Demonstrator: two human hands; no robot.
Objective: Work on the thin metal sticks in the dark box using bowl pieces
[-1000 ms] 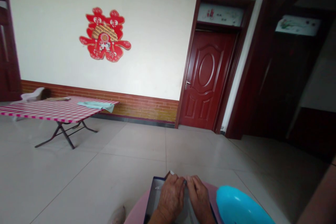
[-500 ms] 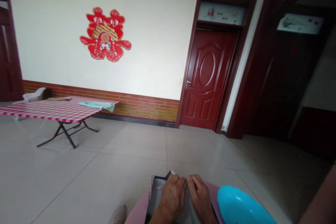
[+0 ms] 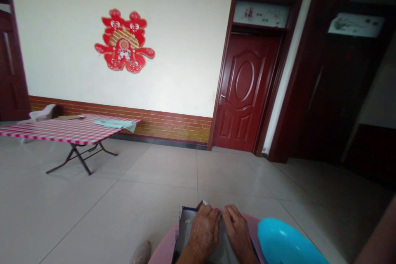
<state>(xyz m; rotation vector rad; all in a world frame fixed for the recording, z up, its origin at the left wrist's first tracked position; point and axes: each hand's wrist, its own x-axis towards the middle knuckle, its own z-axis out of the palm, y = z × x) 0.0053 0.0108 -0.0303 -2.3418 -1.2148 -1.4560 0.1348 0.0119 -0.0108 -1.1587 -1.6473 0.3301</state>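
At the bottom of the head view, my left hand (image 3: 204, 231) and my right hand (image 3: 237, 231) are close together over a shallow box-like tray (image 3: 186, 226) with a grey inside and a dark blue edge. The fingers of both hands are curled and pinched, their tips nearly meeting. What lies between the fingertips is too small and hidden to name. Behind my left fingers a small brown and white corner (image 3: 202, 203) sticks up. The tray rests on a pink rounded surface (image 3: 165, 242).
A bright blue plastic basin (image 3: 287, 241) stands right of my hands. Across the tiled floor (image 3: 148, 198), a folding table (image 3: 68, 130) with a pink checked top carries a pale green cloth (image 3: 114, 124). Beyond are a red door (image 3: 241, 90) and a white wall.
My hands stay in nearly the same place over the tray, with only slight finger movement. The whole view has shifted a little.
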